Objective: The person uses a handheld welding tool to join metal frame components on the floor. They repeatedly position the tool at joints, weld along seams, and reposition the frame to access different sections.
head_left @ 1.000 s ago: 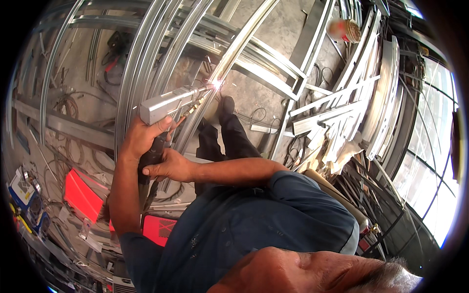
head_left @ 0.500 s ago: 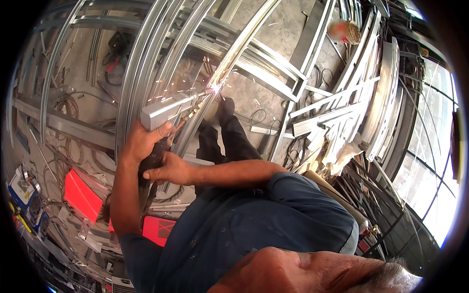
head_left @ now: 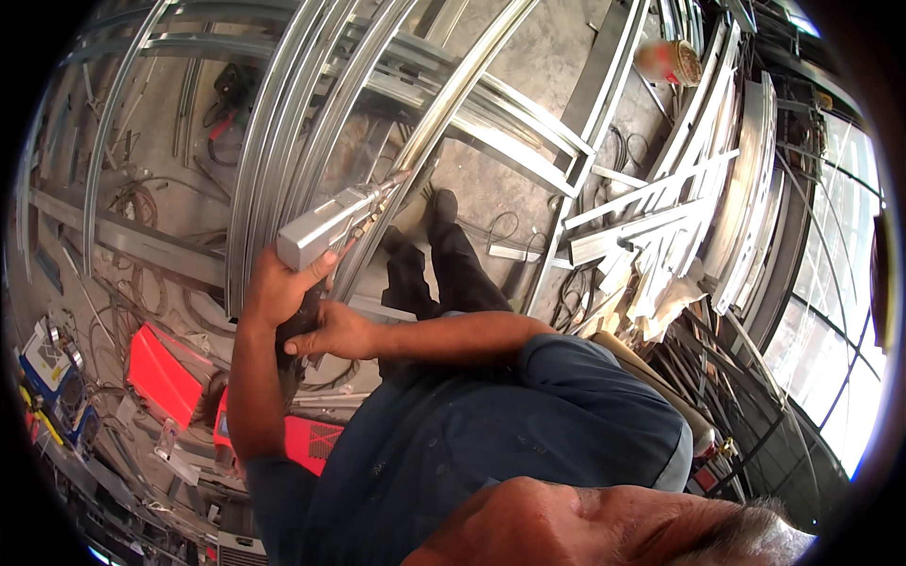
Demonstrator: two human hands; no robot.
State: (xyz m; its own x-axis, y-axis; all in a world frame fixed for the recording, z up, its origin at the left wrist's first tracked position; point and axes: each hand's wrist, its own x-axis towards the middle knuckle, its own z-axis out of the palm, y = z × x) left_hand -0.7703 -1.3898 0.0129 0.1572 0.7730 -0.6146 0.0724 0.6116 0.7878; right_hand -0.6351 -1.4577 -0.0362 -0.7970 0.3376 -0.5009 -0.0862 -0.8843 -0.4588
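I hold a handheld welding gun, which has a silver boxy body, a narrow nozzle and a dark handle. My left hand is closed around the gun just under the rear of its body. Lower down, my right hand is wrapped round the dark handle or hose, its thumb lying across it. The nozzle points up and right, its tip at or very near the edge of a long metal channel; contact cannot be made out. No sparks show at the tip. Part of the handle is hidden by my fingers.
More long metal channels run beside the gun, joined to crosspieces. Cut profiles are heaped at the right, near a round container. A red panel and loose cables lie at the left. My shoe stands beneath the channel.
The bright welding glow and flying sparks at the nozzle tip are gone. The gun and both hands have shifted very slightly right, with the grip unchanged.
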